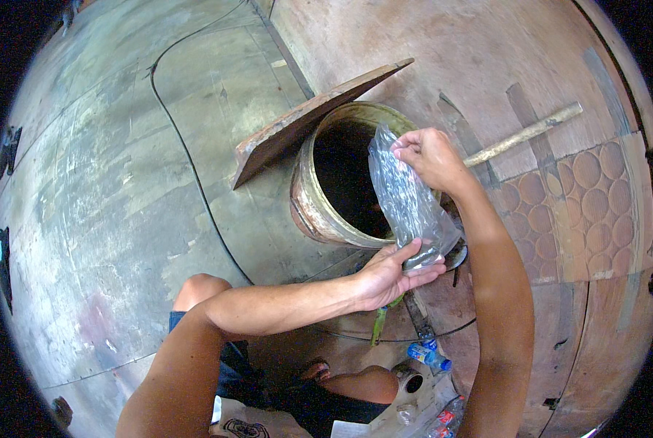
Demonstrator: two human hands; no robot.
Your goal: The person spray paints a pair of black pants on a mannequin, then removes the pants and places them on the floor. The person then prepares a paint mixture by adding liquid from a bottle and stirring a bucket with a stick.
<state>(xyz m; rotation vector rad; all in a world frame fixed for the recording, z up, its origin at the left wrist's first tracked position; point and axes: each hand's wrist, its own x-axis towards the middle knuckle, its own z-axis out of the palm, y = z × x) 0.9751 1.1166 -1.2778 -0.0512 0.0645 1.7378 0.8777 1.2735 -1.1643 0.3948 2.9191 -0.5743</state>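
Note:
A clear plastic bag (403,190) with small shiny dark contents hangs at a slant over the right rim of a worn, round bucket (308,193). My right hand (432,157) pinches the bag's upper edge between thumb and fingers. From below, my left hand (396,276) cradles the lower end, its thumb on top of the plastic and its fingers underneath. What exactly lies inside the bag is too blurred to name. The bucket's inside is dark, and its contents cannot be made out.
A wooden board (319,109) leans against the bucket's far side. A pale stick (531,135) lies to the right, near taped cardboard with round marks (589,197). A black cable (188,153) curves over the floor. Plastic bottles (429,356) lie beside my leg, near a green-handled tool (378,325).

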